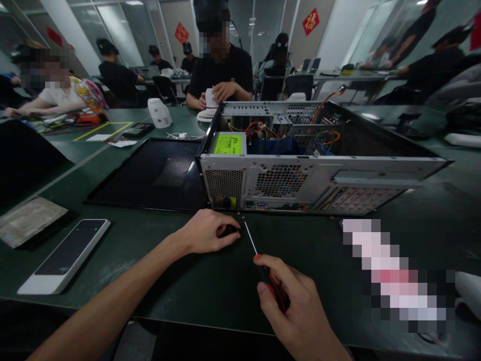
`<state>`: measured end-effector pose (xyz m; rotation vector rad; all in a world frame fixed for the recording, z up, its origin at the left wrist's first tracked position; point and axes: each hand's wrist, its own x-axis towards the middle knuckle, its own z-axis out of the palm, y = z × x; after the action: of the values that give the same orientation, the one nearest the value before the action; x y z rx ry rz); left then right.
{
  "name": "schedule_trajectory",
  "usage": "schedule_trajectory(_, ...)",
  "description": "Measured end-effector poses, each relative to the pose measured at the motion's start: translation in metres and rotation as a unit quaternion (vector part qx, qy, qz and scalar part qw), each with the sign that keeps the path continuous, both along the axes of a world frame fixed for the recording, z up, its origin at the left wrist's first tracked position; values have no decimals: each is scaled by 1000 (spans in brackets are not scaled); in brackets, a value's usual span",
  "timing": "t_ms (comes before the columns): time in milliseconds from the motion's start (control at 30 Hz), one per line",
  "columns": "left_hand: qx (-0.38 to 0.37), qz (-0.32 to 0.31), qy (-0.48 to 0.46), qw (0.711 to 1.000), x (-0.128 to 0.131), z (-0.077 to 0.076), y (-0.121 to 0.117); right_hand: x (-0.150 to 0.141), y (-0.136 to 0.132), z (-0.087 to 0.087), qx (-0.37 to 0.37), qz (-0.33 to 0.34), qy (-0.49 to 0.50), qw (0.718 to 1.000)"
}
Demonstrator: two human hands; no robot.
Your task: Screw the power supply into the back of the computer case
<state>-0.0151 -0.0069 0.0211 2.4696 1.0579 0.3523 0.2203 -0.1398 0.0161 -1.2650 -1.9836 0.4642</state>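
An open desktop computer case (pixel 323 170) lies on its side on the dark green table (pixel 158 260), its rear panel facing me. My right hand (pixel 296 306) is closed round the red and black handle of a screwdriver (pixel 252 241), whose tip points toward the case's lower rear edge. My left hand (pixel 208 231) rests on the table just in front of the case, fingers curled over a small dark object (pixel 228 230) that I cannot make out. Inside the case show a power supply with a green label (pixel 227 144) and coloured wires.
The case's black side panel (pixel 150 173) lies flat to the left. A white device with a dark screen (pixel 65 255) and a plastic bag (pixel 30 219) sit at the near left. A person across the table holds a small white fan (pixel 208 106). Other people sit behind.
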Motion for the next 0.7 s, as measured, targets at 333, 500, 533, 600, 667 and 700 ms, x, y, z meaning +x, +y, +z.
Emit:
schedule_trajectory(333,-5,-12,-3,1000,-2,-3,1,2,-2,-3,-4,0,9,1000)
schedule_trajectory(500,0,9,-6,1000,-2,0,1,2,-2,-5,-6,5,7,1000)
schedule_trajectory(533,0,14,-4,1000,-2,0,1,2,-2,-5,-5,6,8,1000)
schedule_trajectory(600,-1,21,-3,1000,-2,1,1,2,-2,-4,-1,10,12,1000)
schedule_trajectory(667,-5,23,-6,1000,-2,1,1,2,-2,-3,1,11,16,1000)
schedule_trajectory(700,-15,24,-17,999,-2,1,1,2,-2,-2,3,11,17,1000)
